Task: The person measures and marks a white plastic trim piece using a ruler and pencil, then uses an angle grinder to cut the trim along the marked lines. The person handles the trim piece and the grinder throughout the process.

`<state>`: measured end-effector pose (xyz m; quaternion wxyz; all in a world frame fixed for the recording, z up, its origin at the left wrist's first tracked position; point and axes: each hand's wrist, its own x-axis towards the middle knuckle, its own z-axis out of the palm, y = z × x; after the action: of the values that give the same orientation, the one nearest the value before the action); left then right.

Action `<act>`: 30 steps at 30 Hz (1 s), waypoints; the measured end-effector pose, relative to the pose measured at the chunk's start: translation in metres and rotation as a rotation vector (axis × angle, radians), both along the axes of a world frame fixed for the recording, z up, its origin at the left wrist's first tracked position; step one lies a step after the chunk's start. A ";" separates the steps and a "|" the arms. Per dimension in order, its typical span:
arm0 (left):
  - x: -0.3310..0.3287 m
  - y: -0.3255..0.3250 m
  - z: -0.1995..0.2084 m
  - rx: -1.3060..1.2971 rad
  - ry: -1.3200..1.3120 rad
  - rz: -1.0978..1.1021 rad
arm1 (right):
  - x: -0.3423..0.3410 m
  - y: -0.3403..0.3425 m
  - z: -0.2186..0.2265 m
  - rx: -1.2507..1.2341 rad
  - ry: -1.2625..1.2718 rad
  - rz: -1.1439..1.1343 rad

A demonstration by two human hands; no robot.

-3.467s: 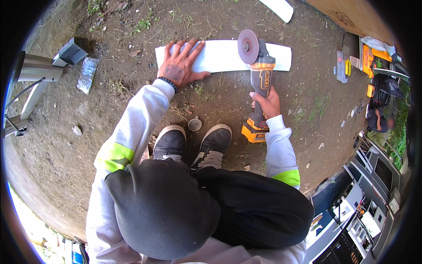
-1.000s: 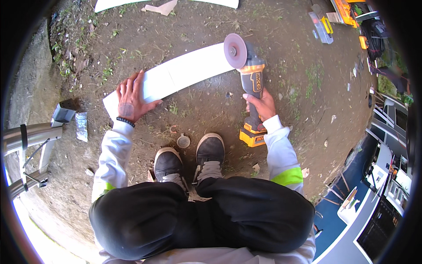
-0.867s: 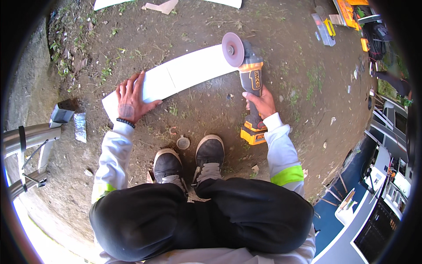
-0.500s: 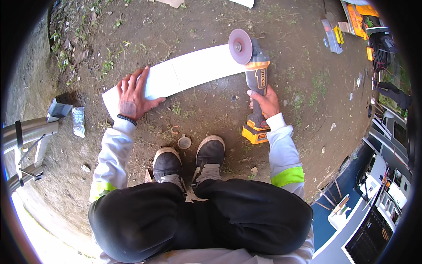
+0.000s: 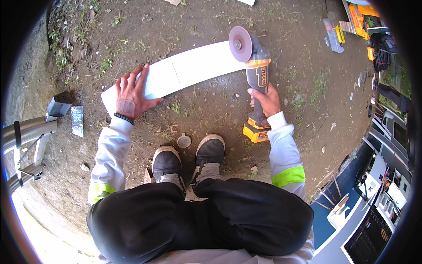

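Observation:
A long white panel (image 5: 200, 64) lies on the dirt in front of my feet, a thin dark line running across its middle. My left hand (image 5: 133, 93) rests flat on the panel's left end, fingers spread and thumb out. In my right hand (image 5: 268, 100) is a cordless angle grinder (image 5: 257, 77), gripped round its grey body. Its reddish cutting disc (image 5: 240, 44) faces left, over the panel's right end. Whether disc and panel touch, I cannot tell. The yellow and black battery (image 5: 256, 130) sits at the grinder's near end.
My dark shoes (image 5: 210, 149) stand close to the panel, a small round lid (image 5: 184, 141) just beyond them. At the left are a metal ladder (image 5: 39, 132) and a silver foil strip (image 5: 77, 121). A clear plastic case (image 5: 332, 36) lies far right, near orange tool cases (image 5: 358, 22).

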<state>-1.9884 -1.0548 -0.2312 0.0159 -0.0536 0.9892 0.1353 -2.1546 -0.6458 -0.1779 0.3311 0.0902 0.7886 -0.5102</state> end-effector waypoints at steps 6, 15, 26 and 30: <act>0.000 0.000 -0.002 -0.012 0.009 0.001 | 0.001 0.001 0.000 -0.019 -0.006 -0.008; 0.001 -0.001 -0.004 -0.005 0.033 0.000 | 0.001 0.001 -0.003 -0.031 -0.007 -0.015; 0.001 -0.001 -0.005 -0.011 0.027 -0.001 | 0.001 0.001 -0.002 -0.033 -0.002 -0.006; 0.001 -0.001 -0.005 -0.020 0.023 -0.001 | 0.001 0.002 -0.003 -0.038 0.008 0.006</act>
<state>-1.9873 -1.0562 -0.2363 0.0042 -0.0517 0.9907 0.1260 -2.1536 -0.6441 -0.1805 0.3311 0.0796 0.7803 -0.5245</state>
